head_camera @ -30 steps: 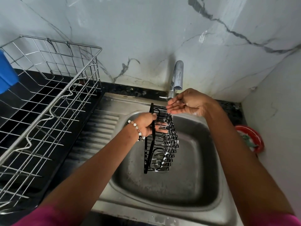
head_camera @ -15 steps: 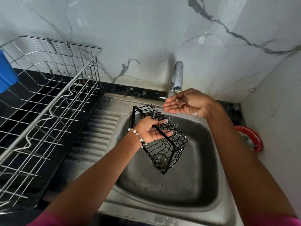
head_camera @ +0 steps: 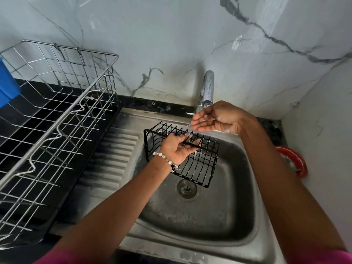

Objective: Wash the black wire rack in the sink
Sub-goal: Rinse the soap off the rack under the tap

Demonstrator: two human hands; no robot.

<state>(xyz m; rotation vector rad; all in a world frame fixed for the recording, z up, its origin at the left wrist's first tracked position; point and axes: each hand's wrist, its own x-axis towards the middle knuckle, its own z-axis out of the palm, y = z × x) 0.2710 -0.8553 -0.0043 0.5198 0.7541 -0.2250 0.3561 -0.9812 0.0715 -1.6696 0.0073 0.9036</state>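
A white marble-look wall with grey veining backs a steel sink set into a dark countertop, where a person in pink sleeves works at a chrome tap. The left hand, a beaded bracelet at the wrist, closes thumb and fingers around the top rail of the black wire rack, holding it clear of the basin floor and above the drain, open side up and tipped slightly, apparently so the stream can reach inside. The right hand is cupped palm-up directly beneath the spout, fingers pressed together and lightly curled, holding nothing; water runs off the fingertips and falls onto the rack just below, which suggests the hand is catching and steering the flow over the wires. No sponge or soap can be seen, so this reads as a rinse rather than a scrub. To the left, a large silver dish rack stands on the counter beside the ribbed drainboard, a likely place for the washed piece to dry. A red object lies in the right corner, and a blue one shows at the left edge.
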